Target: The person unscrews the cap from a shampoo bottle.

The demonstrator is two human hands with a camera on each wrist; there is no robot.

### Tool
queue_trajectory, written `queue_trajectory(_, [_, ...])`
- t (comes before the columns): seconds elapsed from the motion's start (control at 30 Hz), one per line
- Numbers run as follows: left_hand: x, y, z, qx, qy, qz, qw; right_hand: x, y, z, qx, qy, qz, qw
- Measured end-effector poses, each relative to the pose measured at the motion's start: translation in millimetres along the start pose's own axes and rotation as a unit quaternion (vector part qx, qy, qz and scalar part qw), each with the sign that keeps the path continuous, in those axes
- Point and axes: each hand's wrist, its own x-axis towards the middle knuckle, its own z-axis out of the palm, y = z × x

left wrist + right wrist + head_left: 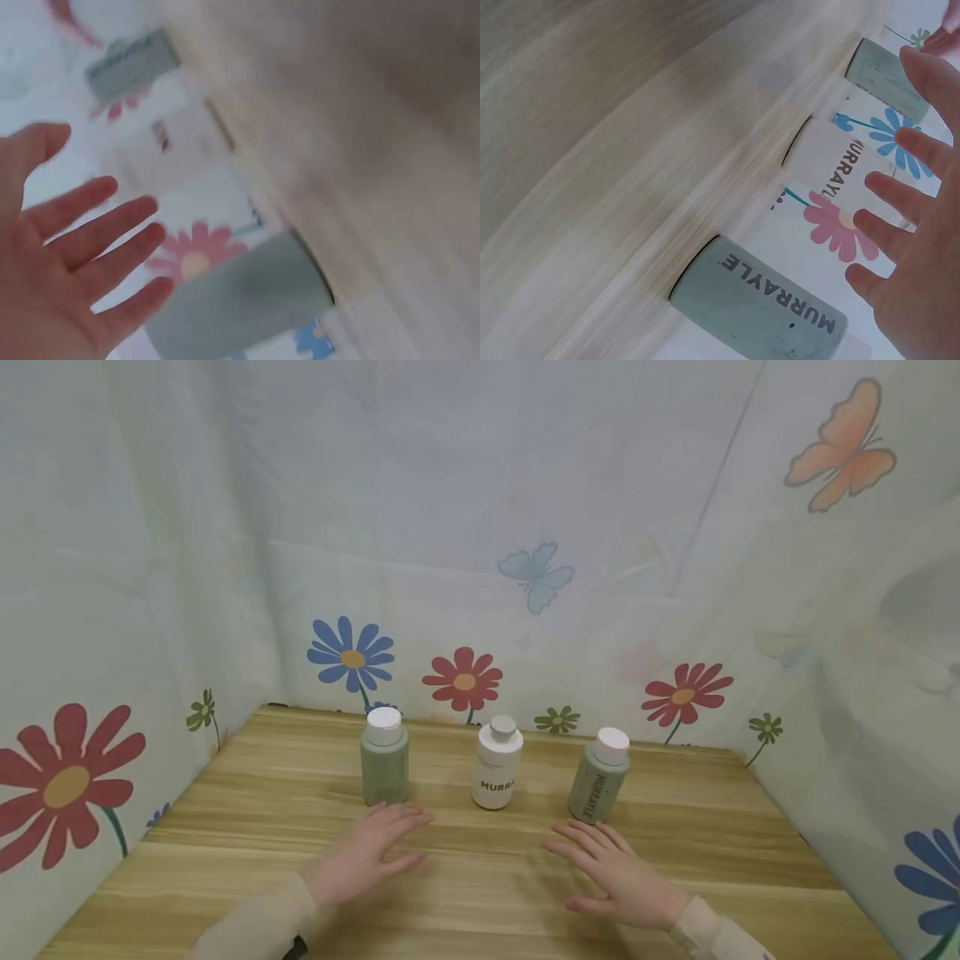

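Note:
Three capped bottles stand upright in a row across the wooden table. On the left is a green bottle [386, 768] with a white cap; in the middle, a white bottle [496, 770] with a grey cap; on the right, another green bottle [597, 781] lettered MURRAYLE. My left hand [367, 852], fingers spread and holding nothing, is just in front of the left green bottle. Before the right green bottle is my right hand [618, 877], its fingers extended and also without anything in them. Both wrist views show the fingers apart from the bottles.
The wooden table [465, 902] runs back to a white curtain [450, 485] printed with flowers and butterflies, which also hangs along both sides. A dark band [296, 947] shows at the left sleeve.

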Motion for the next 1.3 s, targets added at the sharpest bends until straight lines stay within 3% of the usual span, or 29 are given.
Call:
queue_trajectory(0.1, [4.3,-13.1,-16.2,-0.020,0.055,-0.054,0.9968,-0.4,1,1,-0.005,0.003,-0.001,1.0000])
queue_trajectory(0.2, [6.1,-32.4,-35.3,-0.042,0.090,-0.129,0.9867,-1.2,2,2,-0.011,0.003,-0.002,0.9999])
queue_trajectory(0.3, [3.5,-53.8,-49.0,-0.049,0.091,-0.189,0.9765,-0.4,2,3,-0.011,-0.003,-0.005,0.9999])
queue_trajectory(0.43, [-4.4,-80.8,-55.9,-0.058,0.067,-0.232,0.9687,15.3,-1,2,0.007,-0.022,-0.025,0.9994])
queue_trajectory(0.6, [-2.1,-100.4,-48.4,-0.109,0.033,-0.240,0.9640,59.7,-4,-8,0.047,-0.054,-0.049,0.9962])
queue_trajectory(0.9, [14.5,-103.2,-35.2,-0.186,0.022,-0.247,0.9505,152.3,-23,-31,0.089,-0.072,-0.062,0.9914])
queue_trajectory(1.07, [18.4,-107.3,-32.6,-0.196,0.018,-0.241,0.9503,193.1,-33,-37,0.091,-0.086,-0.043,0.9913])
queue_trajectory(1.3, [23.6,-102.6,-23.3,-0.220,0.010,-0.261,0.9400,235.2,-50,-41,0.134,-0.077,-0.002,0.9879])
